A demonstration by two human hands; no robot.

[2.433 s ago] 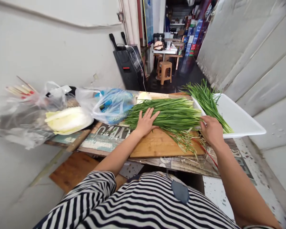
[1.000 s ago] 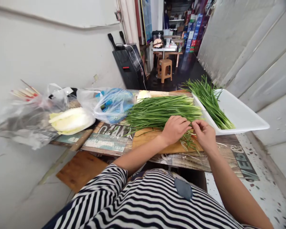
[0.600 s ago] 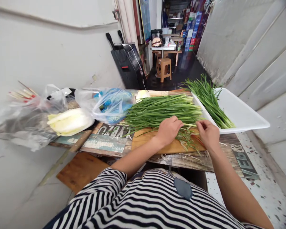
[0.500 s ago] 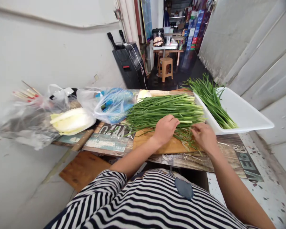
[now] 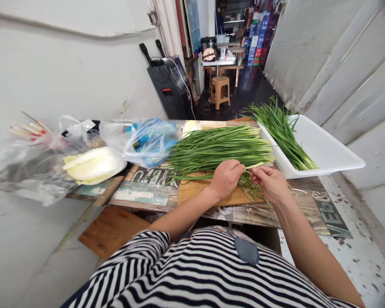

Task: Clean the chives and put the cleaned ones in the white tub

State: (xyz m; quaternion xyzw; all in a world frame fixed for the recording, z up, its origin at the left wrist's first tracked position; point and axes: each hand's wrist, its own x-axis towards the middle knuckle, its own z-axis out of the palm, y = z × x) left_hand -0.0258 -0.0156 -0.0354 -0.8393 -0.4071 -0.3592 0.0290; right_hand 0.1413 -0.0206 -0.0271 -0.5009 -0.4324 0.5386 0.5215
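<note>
The left hand (image 5: 227,177), near the centre of the frame, is closed with its fingertips pinched on a thin stalk (image 5: 254,166), whose pale end points right. The right hand (image 5: 272,183), just to the right of it, has thumb and forefinger drawn together close under that pale end; whether anything is between them cannot be told. Directly above the hands, a thick pile of long green leaves (image 5: 221,147) lies crosswise at the centre of the frame, dark tips to the left and paler ends to the right. It partly covers a wooden board (image 5: 195,190), where loose green scraps (image 5: 250,190) lie beneath the hands. At the right of the frame, a white tray (image 5: 330,152) holds a smaller bunch of green leaves (image 5: 284,139), slanting over its left wall toward the pile. Left of the pile, on the printed tabletop (image 5: 144,192), sit a clear plastic bag with blue contents (image 5: 154,141), a pale cabbage piece (image 5: 94,166) and, at the far left, a crumpled plastic bag (image 5: 28,171) below red-marked sticks (image 5: 30,130). A wooden handle (image 5: 109,191) juts over the near edge, lower left of the cabbage's right end. A black speaker (image 5: 170,87) leans at upper centre-left, and a brown stool (image 5: 220,92) stands at upper centre.
</note>
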